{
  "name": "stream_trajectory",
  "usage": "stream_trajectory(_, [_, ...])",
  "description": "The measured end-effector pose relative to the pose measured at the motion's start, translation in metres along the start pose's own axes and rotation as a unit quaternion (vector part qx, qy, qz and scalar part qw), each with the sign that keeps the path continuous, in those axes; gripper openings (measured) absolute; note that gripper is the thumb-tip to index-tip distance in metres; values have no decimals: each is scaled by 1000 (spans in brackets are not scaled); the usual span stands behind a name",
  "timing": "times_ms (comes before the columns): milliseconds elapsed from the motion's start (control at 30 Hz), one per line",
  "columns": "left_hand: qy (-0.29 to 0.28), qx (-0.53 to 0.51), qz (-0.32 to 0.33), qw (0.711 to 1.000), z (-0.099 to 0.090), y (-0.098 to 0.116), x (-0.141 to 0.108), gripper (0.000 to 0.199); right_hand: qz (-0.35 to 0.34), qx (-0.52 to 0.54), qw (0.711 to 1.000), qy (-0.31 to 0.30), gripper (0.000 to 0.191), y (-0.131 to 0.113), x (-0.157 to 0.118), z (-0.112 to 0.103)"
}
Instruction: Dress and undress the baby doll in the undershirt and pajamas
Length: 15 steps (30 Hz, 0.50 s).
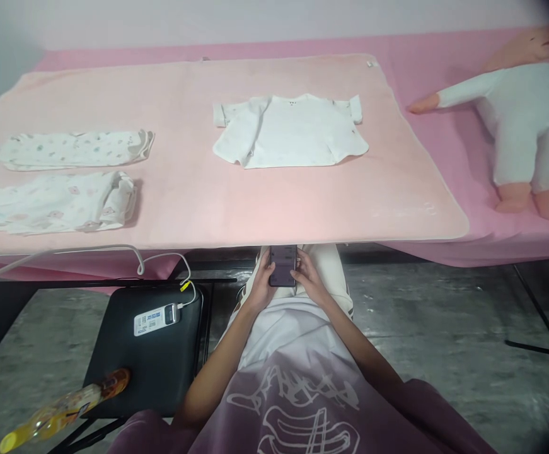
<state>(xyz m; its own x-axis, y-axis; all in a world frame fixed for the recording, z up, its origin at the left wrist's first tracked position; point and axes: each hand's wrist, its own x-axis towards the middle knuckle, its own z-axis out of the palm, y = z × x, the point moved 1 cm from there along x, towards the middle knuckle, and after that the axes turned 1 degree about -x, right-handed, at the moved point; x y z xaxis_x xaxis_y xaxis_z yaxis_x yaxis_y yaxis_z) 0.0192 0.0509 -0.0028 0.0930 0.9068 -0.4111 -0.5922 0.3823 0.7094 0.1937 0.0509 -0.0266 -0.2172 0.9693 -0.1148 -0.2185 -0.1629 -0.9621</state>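
A dark smartphone (pixel 282 268) rests low over my lap, its far end close to the table edge. My left hand (pixel 262 284) grips its left side, thumb on the edge. From the other side my right hand (pixel 311 277) holds it too, with the thumb over the screen. Beyond them, a small white baby shirt (pixel 297 132) lies spread flat on the pink mat (pixel 184 208). To the left are two folded baby garments, a spotted one (pixel 75 150) and a pink-patterned one (pixel 57 202).
A doll (pixel 520 120) in white clothing lies on the pink cloth (pixel 444 69) at right. On a black stool (pixel 151 372) to my left are a power bank (pixel 156 318) with a white cable (pixel 108 248) and a bottle (pixel 66 410) of yellow drink.
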Motion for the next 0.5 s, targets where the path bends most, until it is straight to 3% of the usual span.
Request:
stream_trajectory(233, [-4,-12,5,1000,-1,-1,0,72,-11,12,1000,-20,89,1,0,4])
stream_trajectory(433, [-13,-23,-6,1000,-2,0,-2,75,-30,-54,998,-5,107,2,1,11])
stream_trajectory(500, [-14,-23,-5,1000,-2,1,-2,75,-30,-53,998,-5,103,2,1,10])
